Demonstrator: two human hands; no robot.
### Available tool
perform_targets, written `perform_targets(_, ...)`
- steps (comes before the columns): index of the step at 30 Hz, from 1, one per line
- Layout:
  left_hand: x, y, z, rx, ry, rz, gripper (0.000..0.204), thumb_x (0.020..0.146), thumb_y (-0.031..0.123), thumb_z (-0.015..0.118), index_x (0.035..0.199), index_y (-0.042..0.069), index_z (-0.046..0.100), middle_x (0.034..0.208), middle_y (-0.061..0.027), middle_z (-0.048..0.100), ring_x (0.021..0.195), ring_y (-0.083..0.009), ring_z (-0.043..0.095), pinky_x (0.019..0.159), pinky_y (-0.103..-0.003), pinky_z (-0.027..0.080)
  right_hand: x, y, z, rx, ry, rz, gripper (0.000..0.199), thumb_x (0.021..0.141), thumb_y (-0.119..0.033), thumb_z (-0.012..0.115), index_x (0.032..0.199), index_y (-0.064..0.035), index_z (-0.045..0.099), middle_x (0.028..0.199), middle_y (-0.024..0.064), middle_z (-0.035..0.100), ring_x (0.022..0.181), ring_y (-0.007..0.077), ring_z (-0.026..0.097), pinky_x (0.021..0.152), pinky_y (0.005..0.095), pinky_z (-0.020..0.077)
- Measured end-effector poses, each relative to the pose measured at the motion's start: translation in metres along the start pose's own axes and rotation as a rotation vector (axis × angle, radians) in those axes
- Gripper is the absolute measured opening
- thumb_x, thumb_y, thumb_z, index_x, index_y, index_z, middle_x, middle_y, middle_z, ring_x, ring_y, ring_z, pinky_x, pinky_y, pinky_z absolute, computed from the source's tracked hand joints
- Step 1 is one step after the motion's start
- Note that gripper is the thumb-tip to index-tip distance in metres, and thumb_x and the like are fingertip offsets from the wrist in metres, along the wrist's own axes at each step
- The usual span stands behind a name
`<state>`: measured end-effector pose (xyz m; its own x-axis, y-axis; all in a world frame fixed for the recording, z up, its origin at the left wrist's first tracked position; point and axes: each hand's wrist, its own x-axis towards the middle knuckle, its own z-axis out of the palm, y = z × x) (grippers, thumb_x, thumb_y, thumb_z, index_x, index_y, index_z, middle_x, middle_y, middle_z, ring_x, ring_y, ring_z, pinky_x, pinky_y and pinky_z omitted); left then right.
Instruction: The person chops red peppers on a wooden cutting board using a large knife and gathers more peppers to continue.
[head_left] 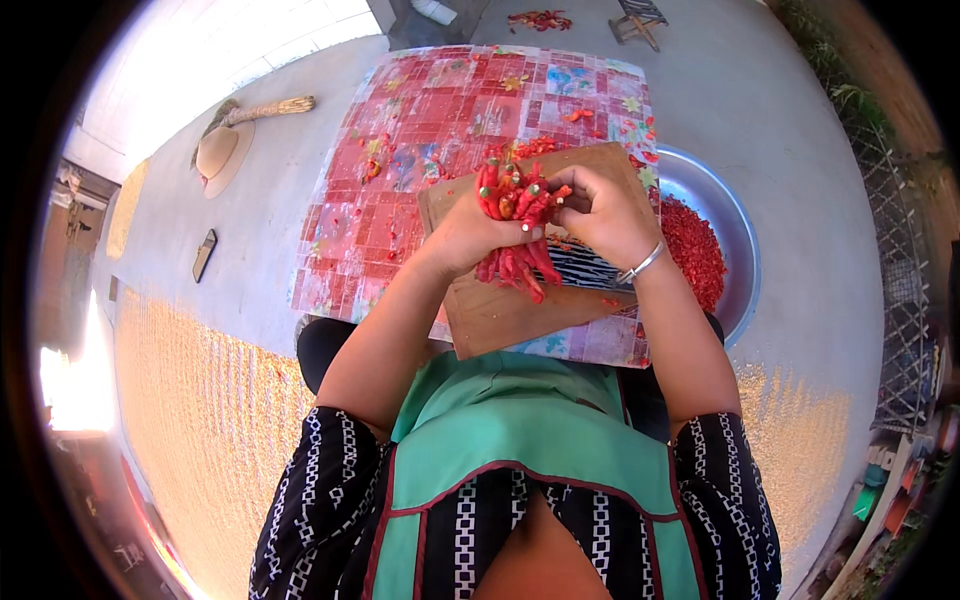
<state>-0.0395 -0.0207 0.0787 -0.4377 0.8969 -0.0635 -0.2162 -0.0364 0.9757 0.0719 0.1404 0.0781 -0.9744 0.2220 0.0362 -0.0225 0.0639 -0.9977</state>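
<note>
Here, the left hand [468,236] is clasped round a bunch of slender, wrinkled red peppers [513,198] above a flat, brown rectangular board [500,322], while the right hand [602,215] curls at the bunch's right edge, though whether it grips a pepper cannot be told. Beneath lies a checked, patterned table cover [425,105] strewn with red scraps [533,148]; to the right, a round, shiny metal basin [742,290] holds a coarse heap of chopped red pieces [692,250].

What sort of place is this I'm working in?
Probably an outdoor yard: what looks like golden grain lies spread over part of the concrete ground, and leafy plants and a wire-mesh fence line the right side.
</note>
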Motion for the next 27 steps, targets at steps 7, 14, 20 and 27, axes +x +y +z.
perform_targets(7, -0.007, 0.022, -0.039, 0.509, 0.1, 0.004, 0.041, 0.07, 0.003, 0.075, 0.107, 0.001, 0.057, 0.095, -0.0026, 0.064, 0.086, -0.0096, 0.058, 0.078, -0.028, 0.05, -0.089, -0.009, -0.056, -0.926, -0.018, 0.097, 0.035, 0.077, 0.0, 0.065, 0.11, -0.0041, 0.056, 0.112, 0.0104, 0.056, 0.099, 0.028, 0.061, 0.086, 0.037, 0.0485)
perform_targets(14, 0.005, 0.035, -0.076, 0.761, 0.159, -0.006, 0.053, 0.067, 0.007, 0.076, 0.115, 0.002, 0.054, 0.097, -0.0066, 0.065, 0.09, -0.0139, 0.059, 0.084, -0.031, 0.048, -0.131, 0.04, -0.068, -1.151, 0.128, -0.114, 0.038, 0.069, -0.006, 0.072, 0.105, -0.0076, 0.059, 0.1, 0.0105, 0.056, 0.097, 0.0321, 0.054, 0.083, 0.0401, 0.047)
perform_targets(20, 0.118, 0.037, -0.042, 1.047, 0.096, 0.028, 0.056, 0.063, 0.02, 0.077, 0.112, 0.001, 0.057, 0.096, -0.0159, 0.066, 0.093, -0.0283, 0.063, 0.084, -0.036, 0.048, -0.109, 0.052, -0.079, -1.02, 0.066, -0.137, 0.038, 0.069, -0.008, 0.073, 0.104, -0.0075, 0.059, 0.096, 0.01, 0.057, 0.093, 0.0324, 0.055, 0.08, 0.041, 0.0473)
perform_targets(27, 0.257, -0.001, -0.009, 1.33, -0.024, -0.12, 0.063, 0.06, 0.027, 0.076, 0.113, 0.002, 0.056, 0.105, -0.0208, 0.064, 0.1, -0.0346, 0.061, 0.087, -0.041, 0.048, -0.116, 0.061, -0.066, -0.984, 0.231, -0.107, 0.04, 0.067, -0.012, 0.075, 0.105, -0.0083, 0.061, 0.098, 0.0094, 0.057, 0.094, 0.0305, 0.055, 0.084, 0.0407, 0.0452)
